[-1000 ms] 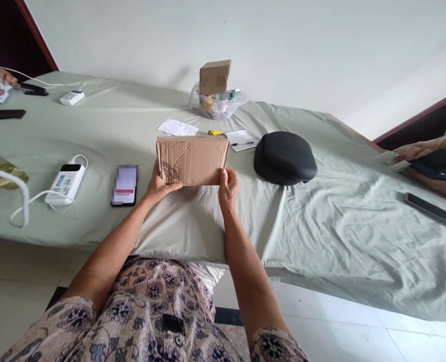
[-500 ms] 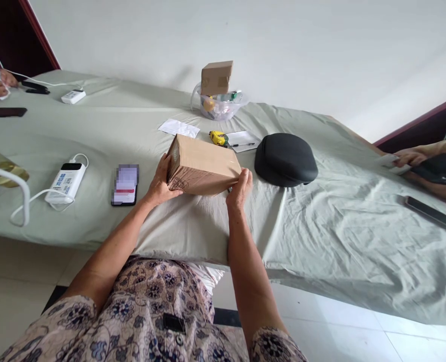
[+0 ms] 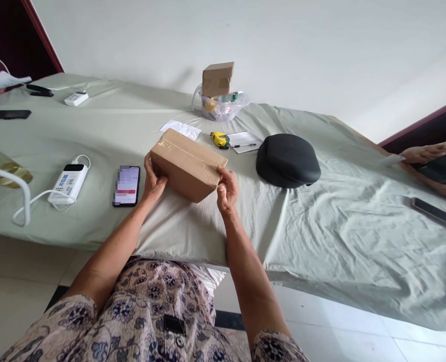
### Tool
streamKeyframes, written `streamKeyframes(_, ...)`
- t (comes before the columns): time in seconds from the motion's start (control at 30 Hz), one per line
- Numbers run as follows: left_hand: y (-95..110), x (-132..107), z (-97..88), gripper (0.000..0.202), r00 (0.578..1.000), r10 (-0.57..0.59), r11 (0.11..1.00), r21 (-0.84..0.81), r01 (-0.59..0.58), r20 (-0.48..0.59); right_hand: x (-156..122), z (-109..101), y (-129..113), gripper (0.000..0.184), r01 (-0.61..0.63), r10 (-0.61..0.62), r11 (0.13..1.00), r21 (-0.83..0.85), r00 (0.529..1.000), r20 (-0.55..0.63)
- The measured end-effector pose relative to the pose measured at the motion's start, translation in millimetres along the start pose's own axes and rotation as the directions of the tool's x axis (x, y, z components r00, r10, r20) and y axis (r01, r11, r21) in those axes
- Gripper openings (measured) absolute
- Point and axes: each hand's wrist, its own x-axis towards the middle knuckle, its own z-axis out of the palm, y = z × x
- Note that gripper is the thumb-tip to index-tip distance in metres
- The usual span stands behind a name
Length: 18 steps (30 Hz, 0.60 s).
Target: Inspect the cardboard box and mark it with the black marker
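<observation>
A sealed brown cardboard box (image 3: 187,163) with tape along its top is held just above the cloth-covered table (image 3: 321,216). My left hand (image 3: 153,179) grips its left end, fingers curled round the edge. My right hand (image 3: 226,191) pinches its near right corner. The box is turned at an angle, its long top face toward me.
A phone (image 3: 126,185) and a white power bank (image 3: 67,183) with cable lie to the left. A black domed case (image 3: 288,161) sits to the right. Behind are a yellow tape measure (image 3: 219,139), papers with a pen (image 3: 243,141), and a plastic bowl (image 3: 223,106) bearing a small box (image 3: 217,79). Other people's hands (image 3: 421,152) show at the right edge.
The box has been turned over from standing on edge, scuffed face toward me, to lying angled with its taped face up. Both hands shifted their grip with it.
</observation>
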Motion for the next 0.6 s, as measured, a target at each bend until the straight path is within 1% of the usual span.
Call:
streamKeyframes(0.07,1.5,-0.9,-0.6,0.101,1.000,0.010,1.000,0.015,-0.011,0.025,-1.9,4.8,-8.5,0.068,0.010,-0.007,0.999,-0.046,0.999,0.053)
streamKeyframes(0.13,5.0,-4.0,0.7,0.094,0.998,0.033,0.997,0.068,-0.037,0.061,-4.2,10.9,-16.2,0.060,0.001,0.008,0.995,-0.102,0.996,0.085)
streamKeyframes(0.2,10.1,-9.1,4.2,0.081,0.989,0.093,0.985,0.136,-0.107,0.111,-6.4,16.7,-21.7,0.056,-0.016,0.028,0.988,-0.154,0.997,0.078)
streamKeyframes(0.27,16.2,-14.8,8.9,0.073,0.971,0.167,0.962,0.186,-0.199,0.172,-8.0,20.6,-24.7,0.055,-0.027,0.038,0.982,-0.188,0.998,0.053)
streamKeyframes(0.33,21.9,-19.6,13.5,0.075,0.946,0.234,0.934,0.220,-0.282,0.223,-8.8,22.1,-25.8,0.052,-0.024,0.032,0.980,-0.196,0.999,0.035)
streamKeyframes(0.4,26.3,-22.2,16.8,0.082,0.923,0.292,0.904,0.243,-0.351,0.250,-9.0,22.1,-26.0,0.048,-0.007,0.011,0.984,-0.179,1.000,0.024)
streamKeyframes(0.5,30.0,-21.6,18.8,0.088,0.897,0.370,0.868,0.254,-0.427,0.241,-8.8,21.7,-25.6,0.047,0.008,-0.004,0.987,-0.162,1.000,0.022)
streamKeyframes(0.6,31.3,-18.8,18.6,0.089,0.885,0.410,0.853,0.251,-0.457,0.220,-8.0,21.4,-24.3,0.051,-0.020,0.029,0.983,-0.181,0.998,0.049)
